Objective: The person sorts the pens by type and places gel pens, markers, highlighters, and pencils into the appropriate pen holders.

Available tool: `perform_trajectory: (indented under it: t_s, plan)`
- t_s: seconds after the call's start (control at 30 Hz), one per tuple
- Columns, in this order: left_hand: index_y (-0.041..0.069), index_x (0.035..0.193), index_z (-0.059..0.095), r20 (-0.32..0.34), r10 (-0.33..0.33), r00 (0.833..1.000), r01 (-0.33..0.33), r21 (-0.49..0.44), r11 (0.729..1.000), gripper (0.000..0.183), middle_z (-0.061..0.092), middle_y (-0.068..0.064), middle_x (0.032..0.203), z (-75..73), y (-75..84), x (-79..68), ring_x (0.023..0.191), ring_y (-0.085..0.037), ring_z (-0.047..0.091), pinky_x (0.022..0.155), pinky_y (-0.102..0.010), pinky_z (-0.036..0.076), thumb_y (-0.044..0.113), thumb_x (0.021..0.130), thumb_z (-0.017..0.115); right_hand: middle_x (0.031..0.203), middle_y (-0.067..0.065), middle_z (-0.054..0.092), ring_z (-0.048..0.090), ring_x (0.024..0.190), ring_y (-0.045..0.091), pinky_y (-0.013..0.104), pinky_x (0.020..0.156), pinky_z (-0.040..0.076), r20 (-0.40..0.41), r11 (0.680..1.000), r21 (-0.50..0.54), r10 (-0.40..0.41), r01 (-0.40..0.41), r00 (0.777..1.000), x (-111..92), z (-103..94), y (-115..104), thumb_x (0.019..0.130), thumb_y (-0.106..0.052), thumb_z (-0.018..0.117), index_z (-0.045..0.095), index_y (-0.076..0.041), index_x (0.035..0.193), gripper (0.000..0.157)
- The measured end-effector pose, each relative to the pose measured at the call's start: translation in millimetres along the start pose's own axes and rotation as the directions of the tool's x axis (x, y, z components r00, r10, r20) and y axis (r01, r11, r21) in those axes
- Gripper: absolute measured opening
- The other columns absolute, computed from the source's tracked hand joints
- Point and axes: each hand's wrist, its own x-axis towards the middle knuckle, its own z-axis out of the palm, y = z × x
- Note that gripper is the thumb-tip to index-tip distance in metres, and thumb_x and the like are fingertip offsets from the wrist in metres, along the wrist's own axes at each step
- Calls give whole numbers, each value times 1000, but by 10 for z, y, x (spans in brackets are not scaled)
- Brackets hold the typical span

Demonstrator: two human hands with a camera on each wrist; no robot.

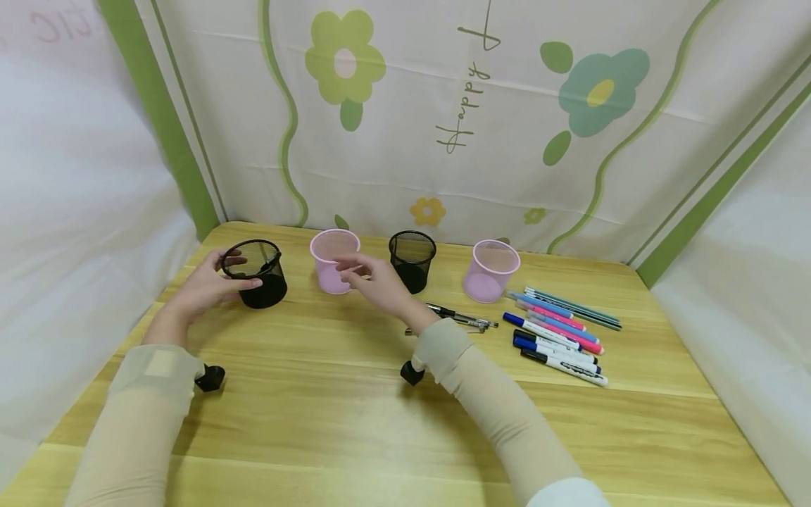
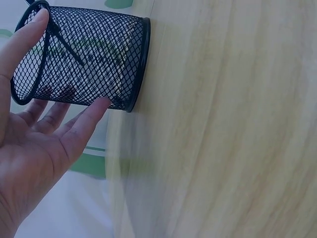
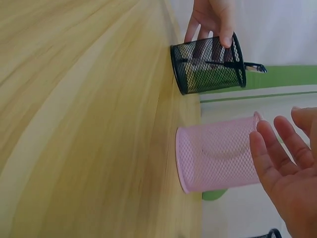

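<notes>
Head view: our left hand (image 1: 199,287) grips a black cup (image 1: 265,291); if jerked, our loose right fingers (image 1: 357,260) could topple the nearby pink cup (image 1: 329,276).

Cream long sleeves (image 1: 127,440), pale greyish cuffs (image 1: 450,348), black wrist pieces (image 1: 211,378)

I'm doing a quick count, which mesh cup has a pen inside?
The leftmost black cup, held by the left hand: a pen sticks out past its rim, while none shows in the other three cups.
</notes>
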Motion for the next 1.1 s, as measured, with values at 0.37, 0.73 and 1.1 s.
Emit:
perform_trajectory:
  t_s: [0.37,0.73,1.1]
  plan:
    - [-2,163,9,41,0,999,-3,52,999,102,18,-28,164,-9,40,-28,140,-47,36,102,-49,50,32,94,77,121,10,72,68,103,23,27,82,58,90,991,-136,-5,18,996,-182,-232,110,104,-11,61,67,-3,133,30]
    - [-5,161,14,48,-1,999,-1,57,998,100,21,-30,163,32,95,-48,140,-47,37,103,-53,48,31,93,79,120,10,72,68,105,20,30,90,55,198,954,-281,-53,109,979,-434,-549,241,103,-8,62,68,-1,130,28]
    - [-4,160,19,61,9,998,-11,27,1000,98,25,-28,161,98,149,-43,137,-42,41,93,-30,55,27,91,81,117,15,71,67,106,23,35,92,55,304,929,-361,31,85,952,-655,-839,379,102,-2,59,66,2,130,29]
